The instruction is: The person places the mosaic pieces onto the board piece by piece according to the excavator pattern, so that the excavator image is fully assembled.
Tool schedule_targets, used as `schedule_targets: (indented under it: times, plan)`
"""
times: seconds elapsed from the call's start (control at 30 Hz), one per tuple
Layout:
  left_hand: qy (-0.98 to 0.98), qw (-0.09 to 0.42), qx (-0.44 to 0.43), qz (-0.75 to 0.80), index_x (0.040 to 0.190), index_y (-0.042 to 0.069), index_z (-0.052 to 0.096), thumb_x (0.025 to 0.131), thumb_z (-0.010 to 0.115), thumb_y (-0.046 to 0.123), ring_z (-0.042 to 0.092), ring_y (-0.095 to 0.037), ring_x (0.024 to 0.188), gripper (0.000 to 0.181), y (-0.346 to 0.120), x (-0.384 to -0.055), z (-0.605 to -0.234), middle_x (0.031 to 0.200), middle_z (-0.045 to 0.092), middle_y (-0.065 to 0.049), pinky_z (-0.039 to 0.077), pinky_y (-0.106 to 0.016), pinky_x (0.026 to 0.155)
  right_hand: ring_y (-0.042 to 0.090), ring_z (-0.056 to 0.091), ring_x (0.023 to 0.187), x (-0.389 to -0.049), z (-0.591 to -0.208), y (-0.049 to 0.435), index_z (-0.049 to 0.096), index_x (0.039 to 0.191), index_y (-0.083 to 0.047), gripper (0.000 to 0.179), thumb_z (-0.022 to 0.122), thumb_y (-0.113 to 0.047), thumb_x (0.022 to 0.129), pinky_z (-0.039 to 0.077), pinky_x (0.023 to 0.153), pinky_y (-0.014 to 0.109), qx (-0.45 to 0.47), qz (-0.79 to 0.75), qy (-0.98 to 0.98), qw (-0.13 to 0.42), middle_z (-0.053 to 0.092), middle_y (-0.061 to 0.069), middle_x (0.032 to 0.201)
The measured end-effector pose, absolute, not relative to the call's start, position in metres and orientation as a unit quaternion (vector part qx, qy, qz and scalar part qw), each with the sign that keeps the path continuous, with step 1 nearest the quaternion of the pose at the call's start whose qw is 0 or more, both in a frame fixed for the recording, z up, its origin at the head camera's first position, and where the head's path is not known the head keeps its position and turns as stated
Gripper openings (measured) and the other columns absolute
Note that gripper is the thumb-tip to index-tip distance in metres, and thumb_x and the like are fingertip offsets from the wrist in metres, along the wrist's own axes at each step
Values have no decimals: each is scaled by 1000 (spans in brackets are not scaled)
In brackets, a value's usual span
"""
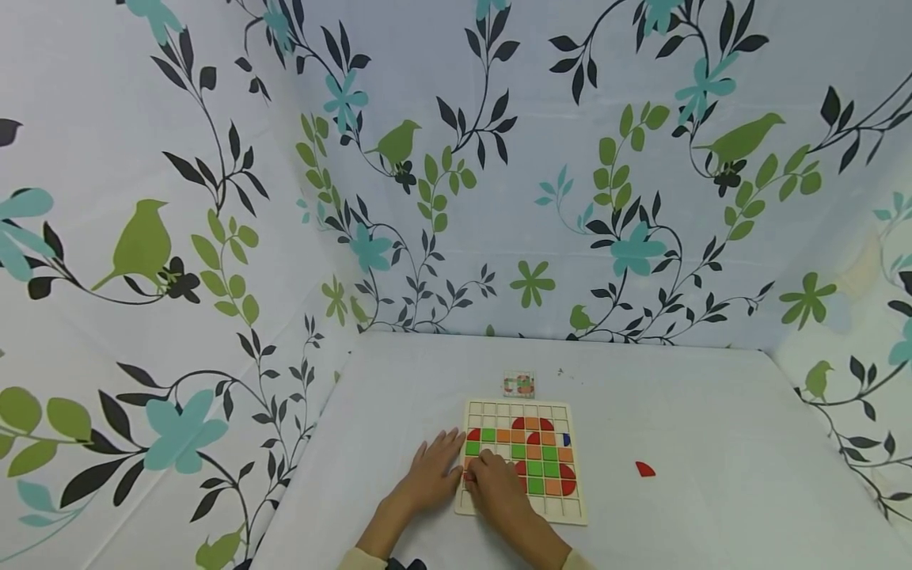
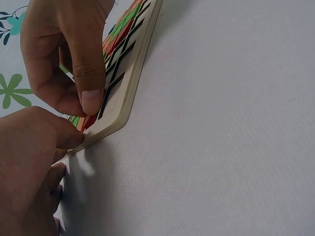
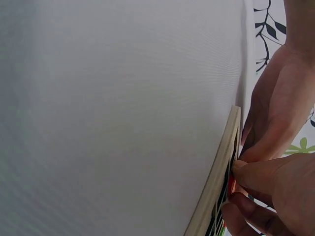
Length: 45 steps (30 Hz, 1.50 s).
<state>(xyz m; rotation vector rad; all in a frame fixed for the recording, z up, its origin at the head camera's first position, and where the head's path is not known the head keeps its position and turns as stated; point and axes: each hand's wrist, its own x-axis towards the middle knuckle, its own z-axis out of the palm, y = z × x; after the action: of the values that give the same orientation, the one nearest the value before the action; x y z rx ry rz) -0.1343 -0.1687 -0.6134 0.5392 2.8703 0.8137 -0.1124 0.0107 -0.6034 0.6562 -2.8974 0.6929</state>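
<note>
A wooden grid board [image 1: 523,518] lies flat on the table, partly filled with red, green and orange tiles. My right hand [image 1: 499,487] reaches over its left part, with thumb and fingertips pinching a red tile [image 3: 231,184] low against the board; the fingers hide most of the tile. In the left wrist view the right thumb points down beside the red. My left hand [image 1: 431,473] rests at the board's left edge, fingers extended and spread, thumb touching the rim. A blue-and-white tile [image 1: 566,439] sits near the board's right edge.
A loose red quarter-circle tile [image 1: 644,469] lies on the white table [image 1: 712,412] to the right of the board. Behind the board is a small pattern card [image 1: 518,385]. Patterned cloth [image 1: 456,198] hangs at the back and sides.
</note>
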Motion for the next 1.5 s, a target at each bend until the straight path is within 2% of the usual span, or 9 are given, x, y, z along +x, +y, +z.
schedule_targets:
  times: [0.13, 0.37, 0.67, 0.83, 0.9, 1.07, 1.23, 1.37, 1.5]
  plan:
    - [945, 56, 181, 268, 160, 3, 42, 105, 58, 20, 33, -47, 155, 60, -169, -136, -615, 166, 40, -21, 21, -74, 122, 12, 52, 80, -113, -601, 13, 74, 97, -19, 9, 82, -18, 93, 45, 69, 32, 224, 228, -947, 44, 63, -5, 94]
    - [944, 57, 182, 270, 161, 4, 41, 106, 56, 21, 32, -46, 156, 60, -169, -136, -614, 167, 39, -20, 20, -73, 123, 12, 54, 82, -111, -598, 15, 79, 105, -14, 16, 84, -16, 90, 53, 74, 36, 218, 224, -949, 42, 64, -3, 95]
    - [945, 61, 178, 266, 161, 5, 41, 105, 58, 22, 32, -45, 156, 60, -167, -136, -613, 167, 39, -19, 20, -72, 124, 12, 50, 80, -111, -596, 17, 77, 102, -13, 21, 86, -12, 84, 47, 72, 36, 209, 245, -946, 32, 61, -4, 93]
    - [947, 66, 173, 264, 162, 6, 41, 106, 58, 24, 31, -44, 157, 61, -167, -134, -612, 168, 39, -18, 19, -71, 125, 13, 59, 89, -107, -592, 33, 76, 104, -14, 15, 80, -13, 90, 58, 83, 37, 222, 250, -941, 49, 63, -3, 100]
    - [946, 65, 173, 265, 161, 6, 41, 106, 58, 23, 31, -45, 156, 61, -167, -134, -613, 168, 39, -18, 18, -72, 124, 15, 63, 94, -106, -587, 45, 75, 106, -14, 14, 78, -12, 92, 60, 86, 38, 213, 269, -938, 56, 65, -2, 104]
    - [942, 62, 171, 283, 162, 5, 40, 106, 57, 23, 29, -47, 157, 61, -166, -133, -614, 168, 37, -21, 15, -74, 124, 15, 61, 95, -112, -569, 95, 74, 113, -12, 20, 79, -12, 93, 59, 82, 34, 138, 311, -938, 66, 67, 1, 109]
    - [944, 64, 167, 277, 163, 7, 38, 106, 55, 26, 27, -46, 157, 62, -166, -133, -616, 169, 36, -19, 14, -74, 124, 30, 64, 109, -125, -559, 164, 68, 129, -5, 35, 77, -10, 95, 60, 94, 49, 64, 288, -954, 55, 66, 14, 121]
    - [946, 70, 163, 272, 162, 6, 39, 106, 56, 24, 28, -45, 158, 61, -167, -134, -615, 169, 36, -18, 14, -72, 125, 42, 64, 106, -133, -562, 217, 65, 128, 3, 40, 77, -2, 91, 59, 83, 58, 42, 244, -969, 30, 62, 29, 124]
    - [948, 73, 161, 265, 162, 7, 39, 106, 57, 24, 28, -43, 158, 61, -168, -134, -614, 170, 36, -16, 16, -71, 126, 39, 63, 92, -137, -572, 250, 66, 118, 4, 29, 73, -1, 90, 54, 71, 57, 27, 227, -973, -17, 62, 28, 112]
